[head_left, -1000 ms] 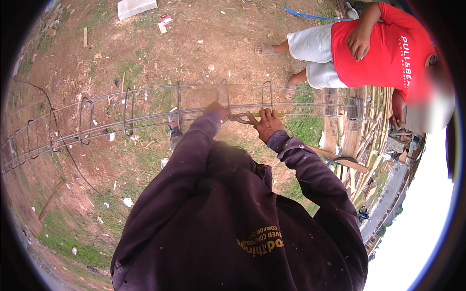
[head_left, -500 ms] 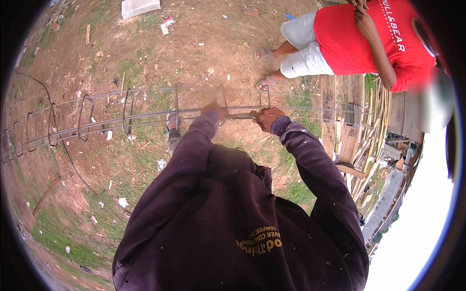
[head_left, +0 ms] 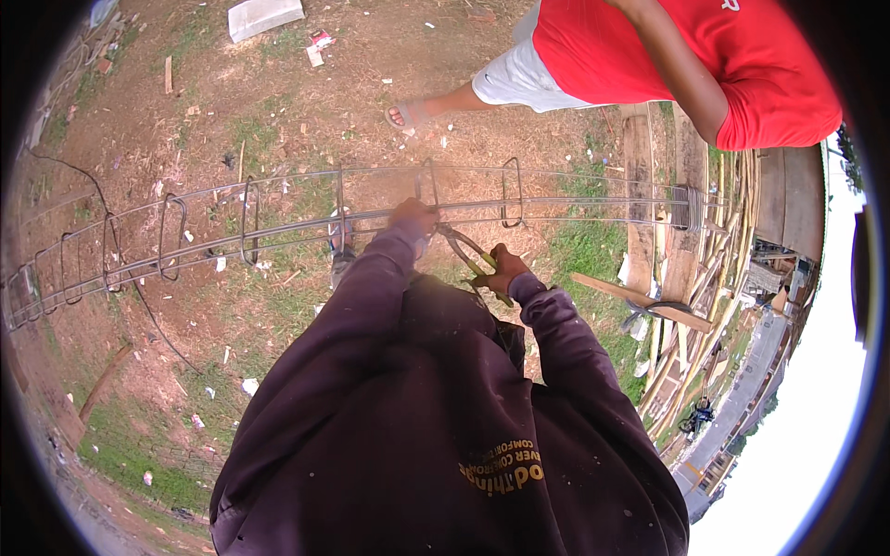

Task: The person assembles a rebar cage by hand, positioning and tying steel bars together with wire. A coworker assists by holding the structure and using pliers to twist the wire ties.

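A long rebar cage (head_left: 306, 219), made of thin steel bars with rectangular stirrups, runs across in front of me. My left hand (head_left: 414, 220) is closed on it where a stirrup (head_left: 427, 172) crosses the bars; its fingertips are partly hidden. In my right hand (head_left: 505, 270) is a pair of pincers (head_left: 461, 245) with yellow-green handles, its fingers wrapped round them. The handles stand apart, and the jaws point at the bars beside my left hand. Another stirrup (head_left: 512, 193) stands just to the right.
A person in a red shirt (head_left: 640, 56) is beyond the cage at upper right. Timber planks (head_left: 640, 176) and stacked poles (head_left: 718, 306) lie to the right, with a loose board (head_left: 640, 303) nearer me. A black cable (head_left: 153, 320) crosses the littered ground at left. A pale block (head_left: 265, 18) lies far off.
My right hand has drawn back toward me, and the pincers' handles have spread. My left hand stays at the same stirrup. The person in red has stepped leftward.
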Tool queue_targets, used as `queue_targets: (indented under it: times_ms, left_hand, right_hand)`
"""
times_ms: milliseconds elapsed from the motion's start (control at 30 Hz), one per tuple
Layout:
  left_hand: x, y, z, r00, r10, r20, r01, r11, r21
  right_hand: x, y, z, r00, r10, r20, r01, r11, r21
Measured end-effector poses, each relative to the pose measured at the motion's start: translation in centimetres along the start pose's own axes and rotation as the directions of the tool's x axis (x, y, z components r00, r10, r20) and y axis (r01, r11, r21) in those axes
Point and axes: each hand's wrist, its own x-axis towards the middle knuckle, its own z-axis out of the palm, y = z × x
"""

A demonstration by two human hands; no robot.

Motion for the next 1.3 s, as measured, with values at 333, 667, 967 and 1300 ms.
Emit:
queue_targets:
  times_ms: [333, 667, 967, 1300]
  left_hand:
    - [-0.6, 1.3, -1.3, 0.997, -0.020, 0.073, 0.028, 0.993, -0.111]
    - [-2.0, 2.1, -1.7, 1.000, -0.023, 0.012, 0.023, 1.000, 0.012]
    - [-2.4, 2.0, -1.4, 0.996, 0.064, -0.067, -0.064, 0.998, -0.006]
    - [-3.5, 1.1, -2.1, 0.953, 0.283, -0.105, -0.289, 0.955, -0.058]
  right_hand:
    - [-1.1, 0.2, 2.5, 0.946, -0.179, -0.270, 0.098, 0.952, -0.291]
    - [-0.8, 0.5, 2.2, 0.996, -0.025, -0.088, 0.031, 0.997, 0.072]
    - [-0.2, 2.1, 3.1, 0.988, -0.121, -0.099, 0.120, 0.993, -0.016]
    - [0.6, 3.8, 6.0, 0.975, -0.139, -0.175, 0.162, 0.979, 0.122]
